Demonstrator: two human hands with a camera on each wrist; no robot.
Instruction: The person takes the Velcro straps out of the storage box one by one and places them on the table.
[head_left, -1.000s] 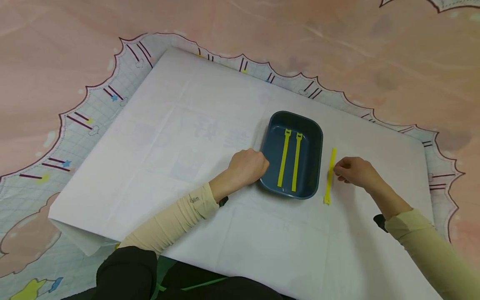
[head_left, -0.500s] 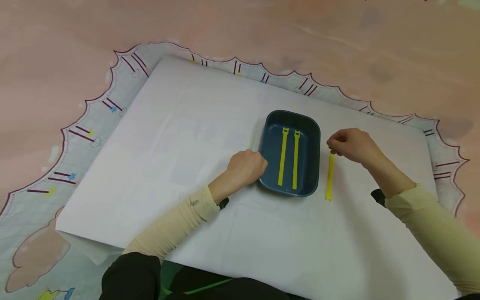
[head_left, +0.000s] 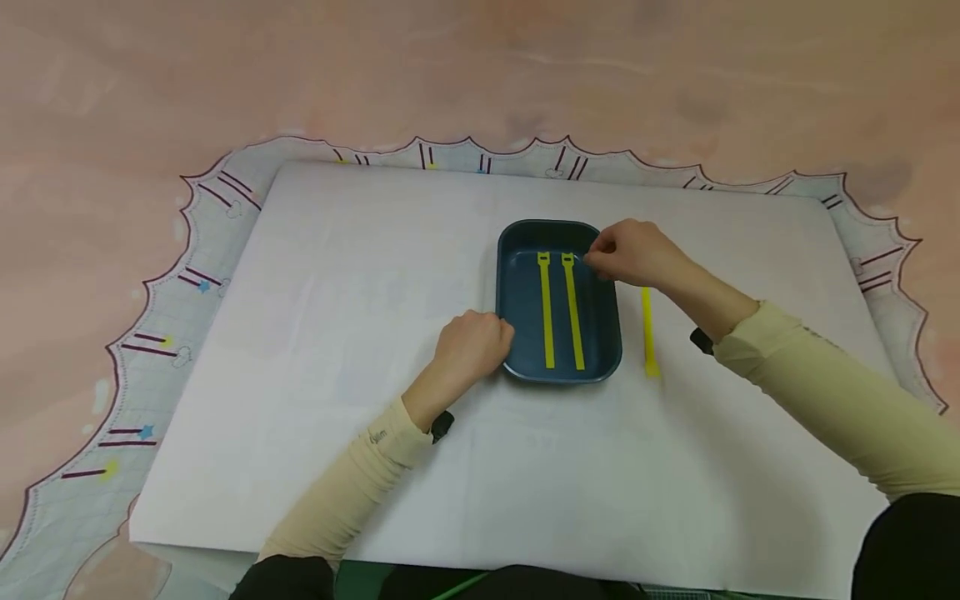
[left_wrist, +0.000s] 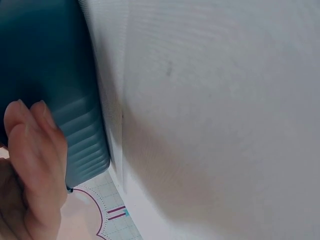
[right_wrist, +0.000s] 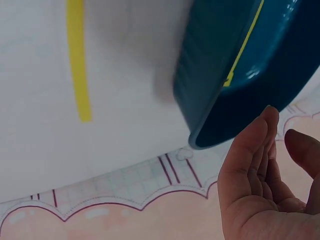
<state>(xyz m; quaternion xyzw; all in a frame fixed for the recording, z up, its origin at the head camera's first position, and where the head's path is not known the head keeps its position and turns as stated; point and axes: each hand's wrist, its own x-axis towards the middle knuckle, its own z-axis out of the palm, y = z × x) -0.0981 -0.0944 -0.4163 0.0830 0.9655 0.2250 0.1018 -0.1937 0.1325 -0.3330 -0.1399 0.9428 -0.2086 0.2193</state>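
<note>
A dark blue rectangular tray [head_left: 600,350] lies on the white sheet. Two flat yellow cable straps with slotted heads lie inside it: a left strap [head_left: 547,317] and a right strap [head_left: 573,317]. Outside, right of the tray, lies a third yellow strap [head_left: 648,333], its upper end hidden by my right hand. My left hand [head_left: 474,343] grips the tray's left side; in the left wrist view its fingers [left_wrist: 40,150] lie against the tray's outer wall. My right hand [head_left: 633,252] is over the tray's upper right corner. In the right wrist view its thumb and fingers stand apart, holding nothing.
The white sheet [head_left: 360,275] covers a board or table, with its far edge beyond the tray. Around it spreads a patterned pink and pale blue cloth [head_left: 420,75]. Dark clothing [head_left: 517,581] shows along the near edge.
My right hand has moved left and away from me, from beside the loose strap to the tray's upper right corner. My left hand stays at the tray's side. The head view has turned.
</note>
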